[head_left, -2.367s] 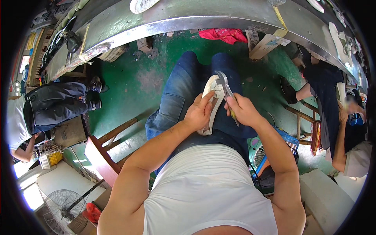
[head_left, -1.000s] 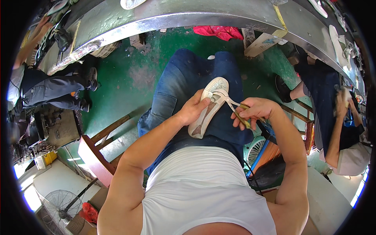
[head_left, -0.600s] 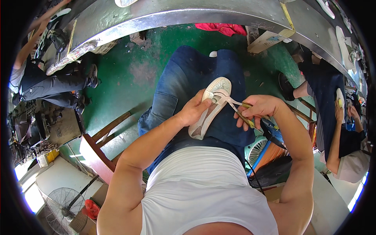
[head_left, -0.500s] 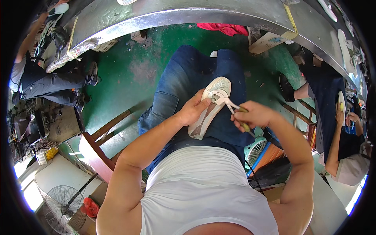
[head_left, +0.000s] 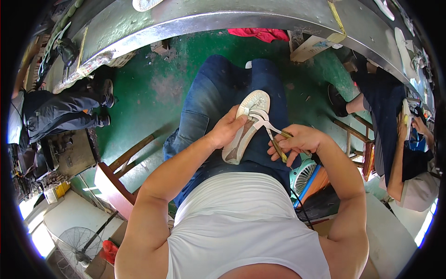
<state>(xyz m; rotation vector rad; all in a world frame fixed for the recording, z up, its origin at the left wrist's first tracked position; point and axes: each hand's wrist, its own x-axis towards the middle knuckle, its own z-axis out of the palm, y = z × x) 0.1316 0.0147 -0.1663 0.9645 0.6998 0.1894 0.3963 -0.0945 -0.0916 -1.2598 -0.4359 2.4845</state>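
A pale shoe (head_left: 240, 143), beige and whitish with a brown-grey inner area, lies tilted across my lap, its rounded end away from me. My left hand (head_left: 227, 128) is closed on its left edge, thumb on top. My right hand (head_left: 299, 140) holds pincers (head_left: 280, 149) with yellowish handles, fingers wrapped loosely round them. The handles stand apart. The pale head of the pincers lies over the middle of the shoe; whether its jaws bite on the material I cannot tell.
A metal worktable (head_left: 186, 24) curves across the far side. Wooden chair parts (head_left: 121, 160) stand at the left, a small green fan (head_left: 304, 174) by my right hip. Other people sit at left and right; the right one (head_left: 395, 135) holds a shoe. Red cloth (head_left: 260, 34) lies under the table.
The pincer handles have spread apart and my right fingers have loosened round them. My left hand keeps its hold on the shoe. The whole view has shifted slightly.
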